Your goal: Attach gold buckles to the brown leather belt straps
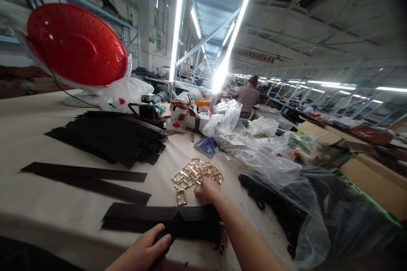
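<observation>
The left hand, at the bottom centre of the frame, has its grip closed round a narrow black strip, which tilts up to the right across a stack of black pieces lying on the tabletop. The right hand, just below the frame's centre, has its fingers at the near edge of the gold buckles; I cannot tell whether its grip has hold of one. The buckles lie in a loose heap right above the stack.

Left of centre, two bands lie at a slight angle to each other, below a spread pile of more black pieces. A red dish stands at upper left, a blue packet lies just above the buckles, and black rings sit under clear plastic at lower right.
</observation>
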A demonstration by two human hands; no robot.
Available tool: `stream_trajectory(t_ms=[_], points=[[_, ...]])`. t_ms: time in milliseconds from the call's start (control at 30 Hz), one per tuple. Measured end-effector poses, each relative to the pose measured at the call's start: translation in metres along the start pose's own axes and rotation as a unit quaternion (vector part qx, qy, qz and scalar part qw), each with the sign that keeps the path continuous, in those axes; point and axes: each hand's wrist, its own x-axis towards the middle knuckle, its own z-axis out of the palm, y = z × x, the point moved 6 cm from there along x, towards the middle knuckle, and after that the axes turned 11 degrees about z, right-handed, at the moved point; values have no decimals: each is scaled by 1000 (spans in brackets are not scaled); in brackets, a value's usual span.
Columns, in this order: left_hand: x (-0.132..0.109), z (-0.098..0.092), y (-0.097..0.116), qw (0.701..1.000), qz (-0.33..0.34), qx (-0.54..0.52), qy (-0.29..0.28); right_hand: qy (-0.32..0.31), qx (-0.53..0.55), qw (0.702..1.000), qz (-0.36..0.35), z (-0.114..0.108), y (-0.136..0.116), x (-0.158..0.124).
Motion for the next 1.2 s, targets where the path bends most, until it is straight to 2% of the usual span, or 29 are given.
stream_trajectory(t_ms=[133, 233, 300, 333, 367, 400, 467, 533, 567, 633, 733, 867, 967, 1033, 1067, 1200], points=[[-1, -6, 2, 1000, 11, 11, 14, 1, 54, 997, -53, -10, -11, -15], [-1, -17, 8, 998, 31, 21, 41, 22, 111, 987, -112, -27, -25, -41], [-1, -22, 16, 996, 55, 21, 63, 12, 190, 970, -152, -34, -34, -66], [-1, -23, 21, 995, 67, 20, 68, -20, 260, 951, -164, -33, -38, -78], [-1, -22, 26, 994, 78, 18, 68, -69, 346, 921, -164, -29, -40, -90], [-1, -18, 30, 994, 86, 15, 59, -129, 441, 875, -151, -22, -41, -101], [-3, -9, 37, 995, 94, 15, 29, -233, 602, 758, -99, -5, -42, -119], [-4, 0, 42, 995, 95, 36, 5, -272, 686, 672, -55, 8, -42, -130], [-5, 4, 44, 994, 93, 51, -3, -272, 711, 647, -41, 12, -41, -133], [-5, 8, 46, 994, 79, 78, -12, -258, 729, 634, -22, 19, -39, -136], [-4, 13, 48, 993, 59, 94, -37, -251, 727, 639, -9, 27, -38, -139], [-1, 17, 48, 988, 72, 120, -64, -268, 758, 595, 7, 39, -38, -146], [1, 14, 39, 985, 75, 141, -61, -190, 795, 577, 0, 35, -29, -147], [5, 9, 31, 985, 58, 149, -57, -119, 813, 571, 2, 29, -21, -146], [7, 7, 28, 986, 47, 145, -62, -103, 816, 568, 2, 27, -19, -146], [9, 9, 32, 988, 42, 108, -97, -144, 802, 580, -2, 29, -26, -153]])
